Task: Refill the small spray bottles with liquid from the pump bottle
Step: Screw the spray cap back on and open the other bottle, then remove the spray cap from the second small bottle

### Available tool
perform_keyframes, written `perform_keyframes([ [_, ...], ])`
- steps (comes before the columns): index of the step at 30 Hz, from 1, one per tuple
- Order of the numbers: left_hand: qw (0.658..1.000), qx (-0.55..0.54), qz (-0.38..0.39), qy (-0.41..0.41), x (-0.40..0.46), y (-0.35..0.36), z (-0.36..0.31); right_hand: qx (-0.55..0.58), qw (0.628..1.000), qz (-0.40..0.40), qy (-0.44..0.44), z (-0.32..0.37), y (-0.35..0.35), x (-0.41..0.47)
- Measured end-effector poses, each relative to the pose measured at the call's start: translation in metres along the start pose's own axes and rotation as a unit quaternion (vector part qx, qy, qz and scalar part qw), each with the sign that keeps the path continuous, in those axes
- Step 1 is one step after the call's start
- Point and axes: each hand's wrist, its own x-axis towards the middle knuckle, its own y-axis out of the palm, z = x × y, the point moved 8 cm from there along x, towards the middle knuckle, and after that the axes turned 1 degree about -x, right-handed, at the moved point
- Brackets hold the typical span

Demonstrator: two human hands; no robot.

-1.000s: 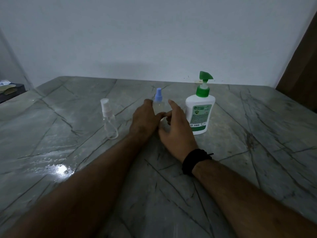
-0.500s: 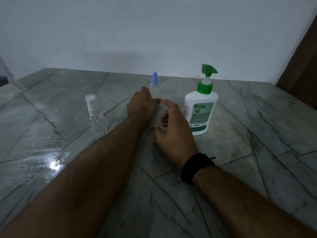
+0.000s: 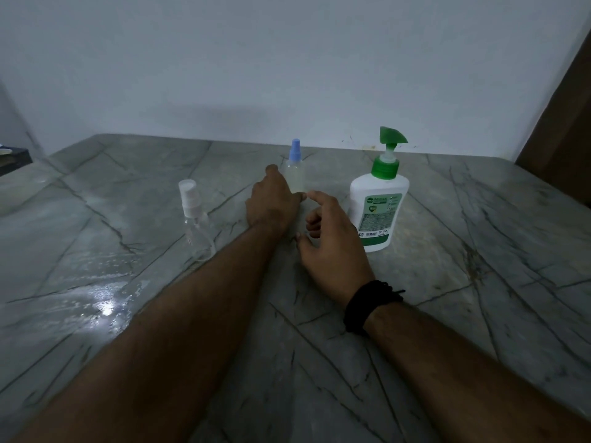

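A small clear spray bottle with a blue cap stands upright mid-table. My left hand grips its lower part from the left, hiding the base. My right hand hovers just right of it and holds nothing; its index finger points at the bottle and the other fingers are loosely curled. A second clear spray bottle with a white cap stands to the left, apart from both hands. The white pump bottle with a green pump stands right of my right hand.
All three bottles stand on a grey-green marble table against a white wall. A wet, shiny patch lies at the front left. A brown door edge is at the far right, and a dark object at the far left.
My right hand has let go of the blue-capped bottle and drawn back slightly toward me. My left hand stays on the bottle.
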Motion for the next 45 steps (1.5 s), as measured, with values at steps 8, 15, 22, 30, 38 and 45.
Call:
perform_keyframes([
  [8,0.998,-0.023,-0.016,0.06,-0.046,-0.014,-0.002,-0.017,1.0,-0.006,-0.005,0.003,-0.001,0.003],
  [15,0.993,0.012,-0.004,0.118,-0.092,-0.032,-0.007,-0.053,0.998,0.003,-0.014,0.005,0.004,0.002],
  [22,0.946,0.113,-0.123,0.278,-0.124,-0.107,-0.029,-0.075,0.997,0.009,-0.025,0.003,0.005,0.001],
  [30,0.962,0.094,-0.19,0.175,-0.098,-0.188,0.028,-0.055,0.998,0.013,-0.011,-0.001,0.005,0.002],
  [38,0.995,0.032,-0.062,0.078,-0.077,-0.149,0.049,-0.063,0.998,0.017,-0.028,0.001,0.006,0.001],
  [45,0.983,-0.135,0.07,0.103,-0.077,-0.086,-0.012,-0.018,0.999,0.018,-0.03,0.004,0.006,0.001],
])
